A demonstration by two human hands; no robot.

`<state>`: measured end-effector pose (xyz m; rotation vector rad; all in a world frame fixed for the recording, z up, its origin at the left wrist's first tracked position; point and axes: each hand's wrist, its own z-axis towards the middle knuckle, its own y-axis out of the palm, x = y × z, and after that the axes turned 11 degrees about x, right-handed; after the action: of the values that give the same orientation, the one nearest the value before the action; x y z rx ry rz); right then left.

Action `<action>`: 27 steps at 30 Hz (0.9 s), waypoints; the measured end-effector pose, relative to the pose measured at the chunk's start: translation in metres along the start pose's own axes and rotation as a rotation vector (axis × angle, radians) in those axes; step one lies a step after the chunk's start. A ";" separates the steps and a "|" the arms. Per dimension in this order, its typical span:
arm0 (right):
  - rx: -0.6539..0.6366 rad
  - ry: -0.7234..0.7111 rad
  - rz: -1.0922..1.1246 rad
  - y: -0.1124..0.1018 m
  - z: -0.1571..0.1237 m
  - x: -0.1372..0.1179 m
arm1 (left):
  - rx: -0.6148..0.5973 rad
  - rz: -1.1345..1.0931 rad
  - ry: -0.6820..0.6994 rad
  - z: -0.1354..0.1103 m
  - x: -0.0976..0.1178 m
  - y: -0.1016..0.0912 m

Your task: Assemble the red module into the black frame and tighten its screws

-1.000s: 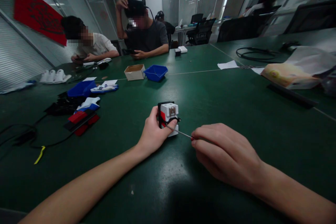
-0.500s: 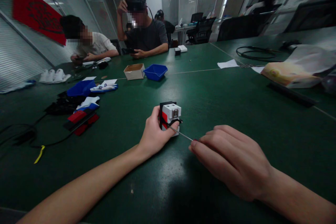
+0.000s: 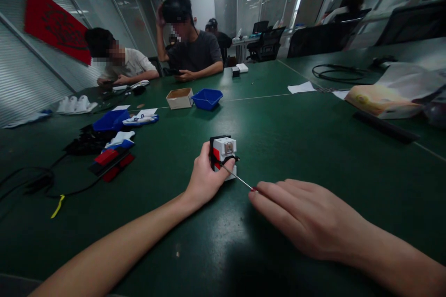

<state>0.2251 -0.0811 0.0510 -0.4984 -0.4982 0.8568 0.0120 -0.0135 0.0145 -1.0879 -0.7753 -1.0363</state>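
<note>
In my left hand [image 3: 205, 174] is a small white block [image 3: 229, 144] with a red side and a black back plate, gripped between thumb and fingers just above the table. A thin black band [image 3: 228, 159] crosses its front, and a small stub sticks out at the right. From near my left thumb a thin, shiny, straight strip or rod [image 3: 239, 178] slants down to my right hand [image 3: 306, 218]. Thumb and fingertips of the right hand pinch its near end. Its exact kind cannot be made out, and my left fingers are hidden behind the block.
Ahead on the green table [image 3: 296, 148] stand an open cardboard box [image 3: 180, 100] and a blue bin [image 3: 207, 100]. Gloves [image 3: 120, 140], cables and red-black pieces [image 3: 111, 162] lie left. A plastic bag [image 3: 386, 97] and black bar [image 3: 385, 127] lie right. Two people sit across.
My right hand has shifted slightly down and flattened, still pinching the end of the thin strip. My left hand keeps its grip on the block. The view has tilted a little.
</note>
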 end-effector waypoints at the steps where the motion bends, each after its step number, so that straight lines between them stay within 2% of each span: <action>1: -0.009 -0.007 0.003 -0.001 0.000 0.002 | -0.004 -0.004 -0.002 0.000 0.000 0.000; 6: 0.026 0.125 -0.097 -0.005 0.000 0.009 | -0.014 0.021 0.044 -0.002 0.001 0.000; 12: -0.013 -0.009 0.042 -0.004 -0.002 0.014 | -0.014 0.083 0.075 -0.003 0.003 0.000; 14: 0.024 0.078 0.111 0.002 -0.011 0.020 | -0.023 0.090 0.083 -0.002 0.004 -0.001; 17: 0.107 0.339 0.285 0.017 -0.030 0.033 | -0.077 0.193 0.134 0.004 0.007 -0.007; 20: 0.147 0.653 0.421 0.034 -0.044 0.045 | -0.115 0.426 0.231 0.024 0.006 -0.023; 21: 0.148 0.704 0.428 0.038 -0.046 0.048 | -0.113 0.548 0.273 0.034 0.005 -0.032; 23: 0.141 0.734 0.426 0.045 -0.048 0.051 | -0.117 0.848 0.313 0.057 -0.001 -0.053; 27: 0.092 0.730 0.450 0.051 -0.048 0.051 | -0.099 1.399 0.150 0.100 -0.017 -0.099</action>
<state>0.2523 -0.0213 -0.0059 -0.8056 0.3366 1.0418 -0.0878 0.0755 0.0617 -1.2557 0.2463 0.0612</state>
